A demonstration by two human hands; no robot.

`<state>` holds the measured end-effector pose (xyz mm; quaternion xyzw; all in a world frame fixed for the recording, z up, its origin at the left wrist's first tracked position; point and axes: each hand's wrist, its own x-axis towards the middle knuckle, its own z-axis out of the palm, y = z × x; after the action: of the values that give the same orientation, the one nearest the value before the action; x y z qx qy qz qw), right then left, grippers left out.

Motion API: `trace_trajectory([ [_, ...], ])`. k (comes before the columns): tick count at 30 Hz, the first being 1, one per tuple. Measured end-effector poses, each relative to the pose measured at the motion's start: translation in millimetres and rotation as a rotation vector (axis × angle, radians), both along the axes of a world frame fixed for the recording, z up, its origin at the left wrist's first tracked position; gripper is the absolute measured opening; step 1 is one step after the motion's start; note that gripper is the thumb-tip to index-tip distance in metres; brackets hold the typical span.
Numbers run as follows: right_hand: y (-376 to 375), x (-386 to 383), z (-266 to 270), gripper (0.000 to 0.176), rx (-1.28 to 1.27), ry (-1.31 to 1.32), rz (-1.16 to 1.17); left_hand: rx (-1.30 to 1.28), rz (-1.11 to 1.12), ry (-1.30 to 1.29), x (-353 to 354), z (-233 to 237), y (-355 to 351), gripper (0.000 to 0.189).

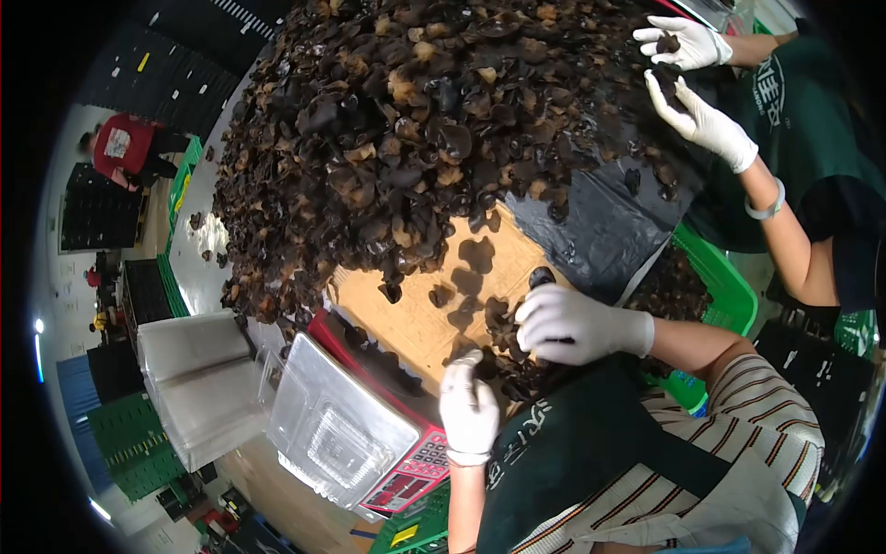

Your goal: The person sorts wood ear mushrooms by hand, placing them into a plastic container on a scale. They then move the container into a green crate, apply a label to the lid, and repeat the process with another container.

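Note:
A large heap of dark brown wood ear mushrooms (369, 138) covers the work table. Before me lies a tan cardboard sheet (406, 314) with several loose pieces on it. My left hand (469, 411), in a white glove, is pinched around a dark mushroom piece at the cardboard's near edge. Farther right, my gloved right hand (581, 325) curls over a small cluster of mushrooms (503, 323). A dark mushroom piece (542, 276) shows at its fingers; the grip is partly hidden.
A red scale (346, 415) with a metal pan stands at left beside clear plastic bags (198, 379). Black plastic sheeting (600, 222) and a green crate (724, 277) lie to the right. A co-worker's gloved hands (706, 125) handle mushrooms. Another person (129, 152) stands far left.

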<state>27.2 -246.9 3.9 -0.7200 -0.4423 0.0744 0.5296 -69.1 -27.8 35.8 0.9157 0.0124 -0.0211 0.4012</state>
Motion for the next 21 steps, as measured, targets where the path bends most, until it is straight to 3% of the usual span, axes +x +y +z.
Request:
trace_trajectory([
  [4,7.4,28.2,-8.0,0.008,-0.086,-0.002,-0.341,0.166,0.071,-0.137,21.3,5.5,12.9,0.036],
  [7,21.9,52.8,-11.2,0.016,-0.052,-0.019,-0.384,0.261,0.047,-0.085,26.9,-11.9,21.2,0.051],
  [10,38.7,63.8,-23.7,0.027,-0.196,-0.255,-0.371,0.185,0.019,0.003,32.0,-23.7,24.5,0.057],
  [11,39.8,65.2,-26.0,0.036,-0.286,-0.172,-0.296,0.14,0.03,0.04,33.0,-25.4,24.0,0.057],
  [17,44.4,72.6,-27.0,0.037,-0.422,-0.176,-0.274,0.117,0.114,0.046,54.2,-23.0,23.5,0.052],
  [21,48.8,62.8,-23.3,0.034,-0.302,-0.374,-0.371,0.167,0.104,0.029,64.9,-26.1,18.3,0.047],
])
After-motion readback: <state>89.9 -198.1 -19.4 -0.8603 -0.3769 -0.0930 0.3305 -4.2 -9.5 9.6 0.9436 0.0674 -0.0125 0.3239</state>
